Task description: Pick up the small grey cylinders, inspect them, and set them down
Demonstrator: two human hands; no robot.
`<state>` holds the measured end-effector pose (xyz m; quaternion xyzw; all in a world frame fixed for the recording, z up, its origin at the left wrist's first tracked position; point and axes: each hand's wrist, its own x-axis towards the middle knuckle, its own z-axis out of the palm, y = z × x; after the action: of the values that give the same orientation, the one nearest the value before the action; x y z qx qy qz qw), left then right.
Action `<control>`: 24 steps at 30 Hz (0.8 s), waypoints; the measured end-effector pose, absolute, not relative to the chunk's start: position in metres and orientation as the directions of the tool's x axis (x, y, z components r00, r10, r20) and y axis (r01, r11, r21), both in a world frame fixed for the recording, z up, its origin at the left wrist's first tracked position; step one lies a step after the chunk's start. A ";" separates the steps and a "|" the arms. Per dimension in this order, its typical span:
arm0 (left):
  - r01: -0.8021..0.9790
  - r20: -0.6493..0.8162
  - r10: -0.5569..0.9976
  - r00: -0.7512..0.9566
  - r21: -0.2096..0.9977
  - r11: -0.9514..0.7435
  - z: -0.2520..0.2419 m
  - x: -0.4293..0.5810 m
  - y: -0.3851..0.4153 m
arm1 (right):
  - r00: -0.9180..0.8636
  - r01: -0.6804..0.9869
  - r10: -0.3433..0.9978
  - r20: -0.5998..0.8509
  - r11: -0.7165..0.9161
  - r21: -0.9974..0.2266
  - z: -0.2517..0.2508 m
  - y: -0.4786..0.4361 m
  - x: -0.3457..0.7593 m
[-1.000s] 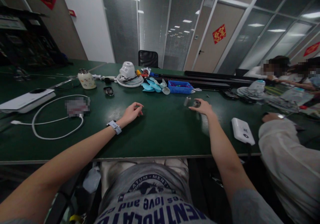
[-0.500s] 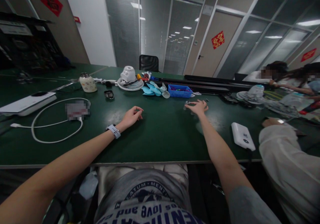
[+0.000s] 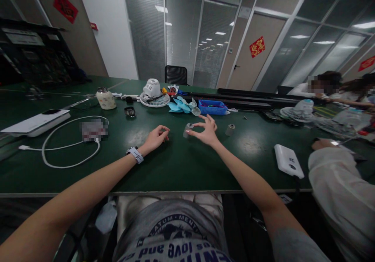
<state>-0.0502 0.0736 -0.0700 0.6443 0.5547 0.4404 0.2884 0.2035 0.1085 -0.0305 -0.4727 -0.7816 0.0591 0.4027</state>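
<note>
Between the thumb and index finger of my right hand [image 3: 207,131] is a small grey metal cylinder [image 3: 187,131] with a dark knob on top, like a small motor. It is upright, at or just above the green tabletop; the exact gap cannot be told. The hand's other fingers are spread. A second, similar metal cylinder [image 3: 230,129] stands on the table to the right of that hand. My left hand [image 3: 156,140] rests on the table left of the held cylinder, its fingers loosely curled in with nothing visible in them.
Behind my hands are a blue basket [image 3: 212,107], light-blue fan blades [image 3: 180,105] and a white fan body [image 3: 152,89]. A bottle [image 3: 105,98] and a white cable [image 3: 43,148] lie left. To the right are a white power bank [image 3: 288,161] and a co-worker's sleeve [image 3: 336,168].
My right hand has moved left toward my left hand, bringing a metal cylinder with it. The other cylinder now shows uncovered on the table. My left hand has hardly moved.
</note>
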 end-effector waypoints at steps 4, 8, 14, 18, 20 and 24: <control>0.486 0.307 0.952 -0.005 0.832 -0.266 -0.070 -0.049 0.072 | -0.311 0.628 0.797 0.517 0.581 -0.518 -0.048 0.096 0.172; 0.534 0.449 0.893 -0.028 0.762 -0.367 -0.060 -0.043 0.065 | -0.340 0.590 0.806 0.484 0.584 -0.558 -0.056 0.099 0.172; 0.499 0.575 0.818 0.012 0.705 -0.503 -0.038 -0.024 0.054 | -0.364 0.478 0.783 0.504 0.622 -0.620 -0.062 0.098 0.168; 0.459 0.523 0.850 0.066 0.740 -0.491 -0.033 -0.012 0.053 | -0.382 0.447 0.766 0.516 0.642 -0.622 -0.063 0.096 0.165; 0.461 0.483 0.873 0.066 0.762 -0.456 -0.033 -0.009 0.053 | -0.392 0.450 0.769 0.505 0.639 -0.624 -0.062 0.096 0.166; 0.432 0.474 0.879 0.058 0.781 -0.450 -0.034 -0.004 0.057 | -0.407 0.487 0.788 0.462 0.615 -0.620 -0.061 0.096 0.166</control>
<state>-0.0041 0.0566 -0.0344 0.6918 0.4737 0.4965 0.2247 0.1660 0.0958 -0.0610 -0.3913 -0.8148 0.1987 0.3788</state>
